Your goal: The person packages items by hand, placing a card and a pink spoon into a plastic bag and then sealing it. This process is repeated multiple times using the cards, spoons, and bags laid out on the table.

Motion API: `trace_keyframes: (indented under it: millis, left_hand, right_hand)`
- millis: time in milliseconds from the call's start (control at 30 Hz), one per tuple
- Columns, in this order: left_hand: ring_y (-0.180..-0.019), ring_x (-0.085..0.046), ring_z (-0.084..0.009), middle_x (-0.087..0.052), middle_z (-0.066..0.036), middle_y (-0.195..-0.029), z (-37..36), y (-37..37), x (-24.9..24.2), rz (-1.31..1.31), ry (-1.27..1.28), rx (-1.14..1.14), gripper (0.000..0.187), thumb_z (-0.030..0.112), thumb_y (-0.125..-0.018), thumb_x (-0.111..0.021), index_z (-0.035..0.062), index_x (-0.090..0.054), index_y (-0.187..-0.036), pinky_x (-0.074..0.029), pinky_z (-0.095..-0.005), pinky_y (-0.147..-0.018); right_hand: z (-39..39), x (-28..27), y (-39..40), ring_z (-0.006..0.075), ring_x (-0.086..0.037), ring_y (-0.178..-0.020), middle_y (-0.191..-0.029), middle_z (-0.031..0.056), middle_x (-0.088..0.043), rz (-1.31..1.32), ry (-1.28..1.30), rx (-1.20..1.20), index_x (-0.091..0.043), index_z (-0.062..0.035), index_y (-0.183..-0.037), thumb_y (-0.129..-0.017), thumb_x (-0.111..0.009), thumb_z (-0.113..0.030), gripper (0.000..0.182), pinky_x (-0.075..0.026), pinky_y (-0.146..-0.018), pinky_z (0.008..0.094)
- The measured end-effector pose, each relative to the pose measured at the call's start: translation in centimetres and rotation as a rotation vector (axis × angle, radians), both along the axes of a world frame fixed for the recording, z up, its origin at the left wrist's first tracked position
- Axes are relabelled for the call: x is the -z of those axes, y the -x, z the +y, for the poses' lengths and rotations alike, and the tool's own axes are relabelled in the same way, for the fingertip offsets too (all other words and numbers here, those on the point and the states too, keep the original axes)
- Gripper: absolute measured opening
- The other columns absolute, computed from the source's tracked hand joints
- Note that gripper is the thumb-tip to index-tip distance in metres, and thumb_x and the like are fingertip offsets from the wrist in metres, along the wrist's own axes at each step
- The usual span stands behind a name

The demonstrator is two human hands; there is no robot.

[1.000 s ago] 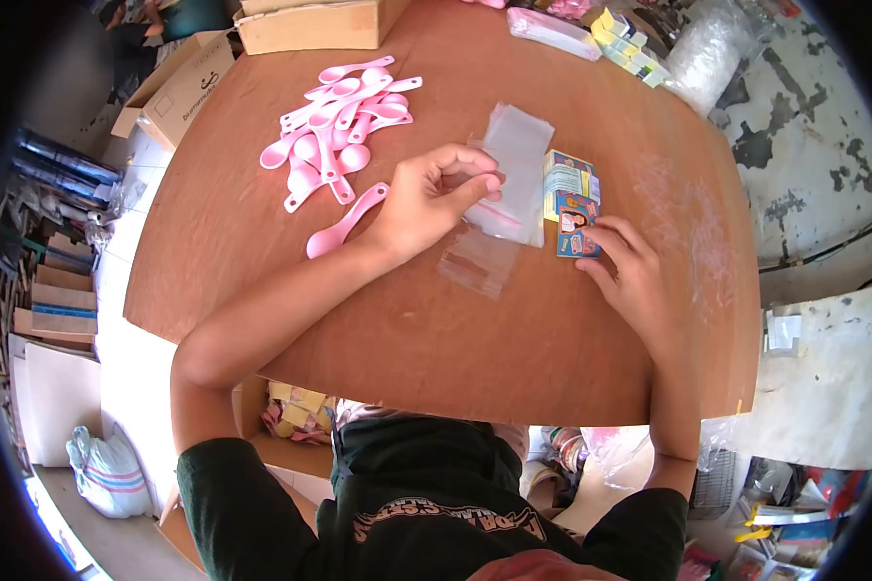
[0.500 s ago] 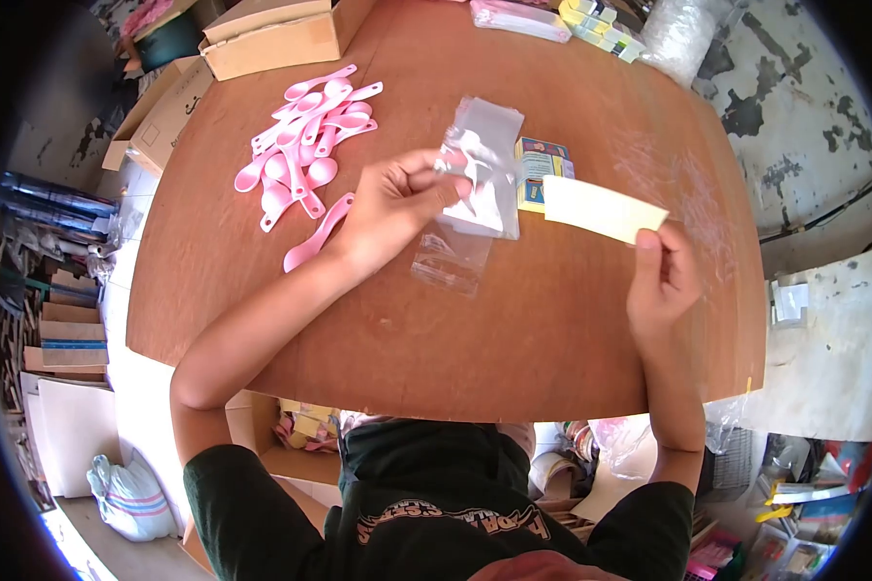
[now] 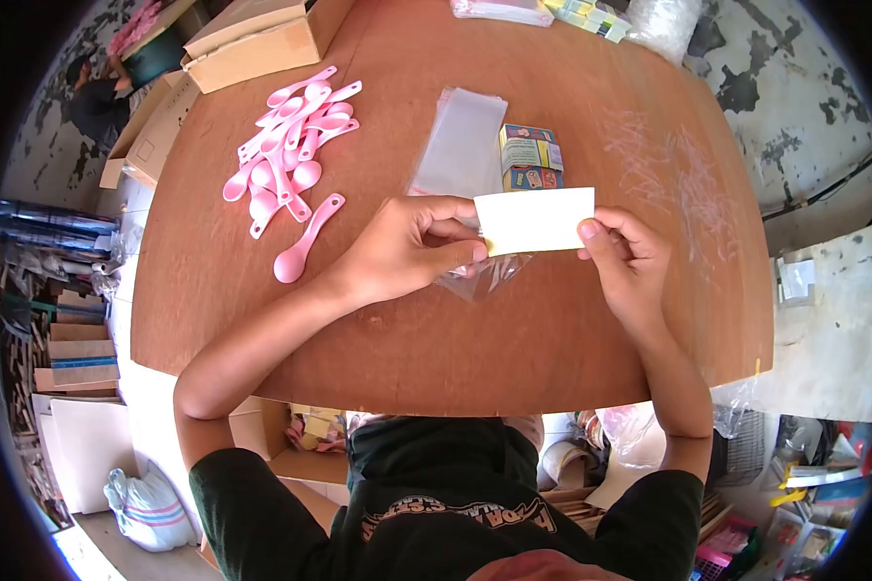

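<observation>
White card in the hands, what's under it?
Under the white card a crumpled clear bag shows, pinched by the left hand. The card hides the bag's upper part.

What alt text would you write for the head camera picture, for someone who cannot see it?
Seen from above, a person's left hand and right hand hold a pale card and a clear bag over a round wooden table. Behind lie a stack of clear bags, small printed boxes and a heap of pink spoons.

Bright daylight; soft shadows under hands on counter [image 3: 436, 339]; strong fisheye curvature, dark vignetted corners; centre sharp.
</observation>
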State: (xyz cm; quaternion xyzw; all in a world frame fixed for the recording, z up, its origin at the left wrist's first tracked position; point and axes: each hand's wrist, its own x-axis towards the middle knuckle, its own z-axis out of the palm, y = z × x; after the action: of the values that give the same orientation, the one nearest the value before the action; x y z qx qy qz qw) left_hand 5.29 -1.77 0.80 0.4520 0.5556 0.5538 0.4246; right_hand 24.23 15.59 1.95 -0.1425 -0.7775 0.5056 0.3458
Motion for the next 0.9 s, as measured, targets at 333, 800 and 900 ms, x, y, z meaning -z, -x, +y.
trace_keyframes:
  millis: [333,800,900]
  left_hand:
    - [-0.085,-0.063,-0.0058,-0.072,-0.01,-0.095,0.0,0.0,0.0,0.098,-0.051,-0.017,0.038,0.003,-0.089,-0.063,-0.0017,-0.056,-0.126,-0.051,-0.0231,-0.074]
    - [-0.088,-0.062,-0.0089,-0.07,-0.014,-0.097,-0.3,-0.4,-1.8,0.076,0.099,0.049,0.047,0.002,-0.089,-0.064,-0.005,-0.047,-0.133,-0.051,-0.0247,-0.076]
    - [-0.089,-0.062,-0.0091,-0.07,-0.014,-0.099,-0.2,-1.0,-1.4,0.087,0.035,0.052,0.046,0.002,-0.089,-0.064,-0.0038,-0.048,-0.132,-0.05,-0.0253,-0.076]
  right_hand:
    - [0.1,-0.4,0.1,0.0057,-0.054,-0.064,-0.074,0.0028,-0.064,-0.081,-0.094,-0.056,-0.067,0.0038,-0.092,-0.089,-0.066,-0.009,0.013,-0.042,-0.056,0.0205]
    - [0.1,-0.6,-0.1,0.0048,-0.055,-0.064,-0.075,0.0013,-0.064,-0.204,0.064,-0.182,-0.067,0.0027,-0.093,-0.09,-0.066,-0.012,0.016,-0.042,-0.056,0.02]
    - [-0.5,-0.2,-0.1,0.0053,-0.056,-0.065,-0.076,0.0017,-0.065,-0.249,0.113,-0.259,-0.067,0.0028,-0.094,-0.09,-0.066,-0.013,0.016,-0.044,-0.057,0.0205]
